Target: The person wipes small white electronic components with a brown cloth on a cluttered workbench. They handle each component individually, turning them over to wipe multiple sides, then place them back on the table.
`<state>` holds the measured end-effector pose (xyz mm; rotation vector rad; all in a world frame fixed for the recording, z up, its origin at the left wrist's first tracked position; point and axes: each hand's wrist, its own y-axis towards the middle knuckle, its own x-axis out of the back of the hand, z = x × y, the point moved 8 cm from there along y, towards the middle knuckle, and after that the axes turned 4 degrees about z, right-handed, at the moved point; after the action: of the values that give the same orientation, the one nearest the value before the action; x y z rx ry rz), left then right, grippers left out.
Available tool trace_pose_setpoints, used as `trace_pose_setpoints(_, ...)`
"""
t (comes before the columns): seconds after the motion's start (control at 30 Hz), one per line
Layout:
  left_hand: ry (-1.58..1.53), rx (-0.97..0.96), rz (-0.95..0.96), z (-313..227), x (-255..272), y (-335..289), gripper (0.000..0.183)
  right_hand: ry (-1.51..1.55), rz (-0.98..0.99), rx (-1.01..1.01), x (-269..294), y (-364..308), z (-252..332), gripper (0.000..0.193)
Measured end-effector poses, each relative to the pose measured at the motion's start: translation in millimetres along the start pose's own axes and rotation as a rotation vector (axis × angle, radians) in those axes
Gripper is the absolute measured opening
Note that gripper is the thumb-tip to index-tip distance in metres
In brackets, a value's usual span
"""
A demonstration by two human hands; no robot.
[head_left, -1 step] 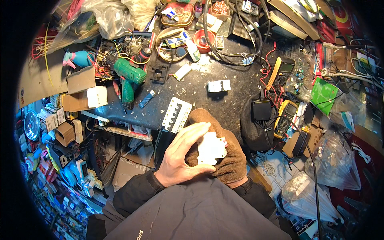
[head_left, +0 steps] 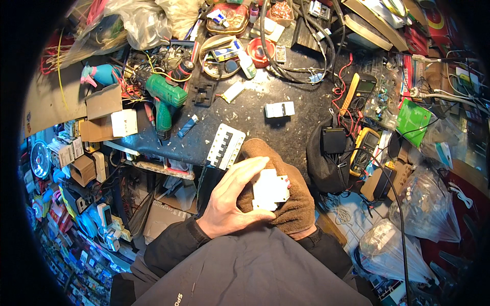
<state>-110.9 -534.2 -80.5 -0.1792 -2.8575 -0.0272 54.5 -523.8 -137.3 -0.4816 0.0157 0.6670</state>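
Observation:
My left hand [head_left: 229, 199] grips a white stepped-shape module [head_left: 270, 188], which looks like a circuit breaker, between thumb and fingers. The module is overexposed, with small reddish spots on its right edge. It rests against a brown cloth [head_left: 293, 204] that drapes over my right hand. Only the wrist of my right hand [head_left: 305, 233] shows below the cloth; its fingers are hidden. Just beyond my left fingertips, a white multi-pole circuit breaker [head_left: 225, 147] with black toggles lies at the bench edge. Farther off sits a small white breaker-like block [head_left: 279, 109] on the dark bench.
A green power drill [head_left: 164, 99] lies to the left near a blue-and-white small item [head_left: 188, 126]. On the right are a black bag [head_left: 326, 158], a yellow multimeter [head_left: 364, 150] and red test leads. Black cables [head_left: 286, 71] and a red round dish [head_left: 261, 52] occupy the back.

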Motion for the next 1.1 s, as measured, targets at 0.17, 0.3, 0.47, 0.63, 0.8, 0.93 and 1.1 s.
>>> trace_pose_setpoints(0.17,0.058,-0.007,0.051,-3.7,-6.9,-1.5,0.118,-0.22,0.021,-0.051,-3.2,-7.0,-13.8,0.057)
trace_pose_setpoints(0.3,0.028,-0.03,0.047,-5.9,-10.2,-1.3,0.121,0.102,0.089,-0.097,-7.1,-14.9,-32.5,0.059)
trace_pose_setpoints(0.47,0.055,-0.053,0.042,-9.1,-11.0,-0.7,0.124,-0.661,0.104,0.068,-8.0,-22.7,-34.1,0.059)
trace_pose_setpoints(0.63,0.049,-0.039,0.044,-8.3,-12.1,-2.1,0.12,-0.392,0.068,0.014,-3.0,-23.2,-35.2,0.056)
trace_pose_setpoints(0.8,0.048,0.067,0.057,2.6,-12.0,-7.9,0.107,-0.096,-0.018,-0.028,3.3,-12.4,-7.2,0.06)
trace_pose_setpoints(0.93,0.017,0.166,0.07,17.6,-12.1,-15.3,0.099,-0.981,-0.053,0.198,-0.7,9.9,41.7,0.065)
trace_pose_setpoints(1.1,-0.887,0.526,0.061,54.2,-24.2,-36.1,0.111,-0.743,-0.114,0.024,10.1,21.2,63.1,0.066)
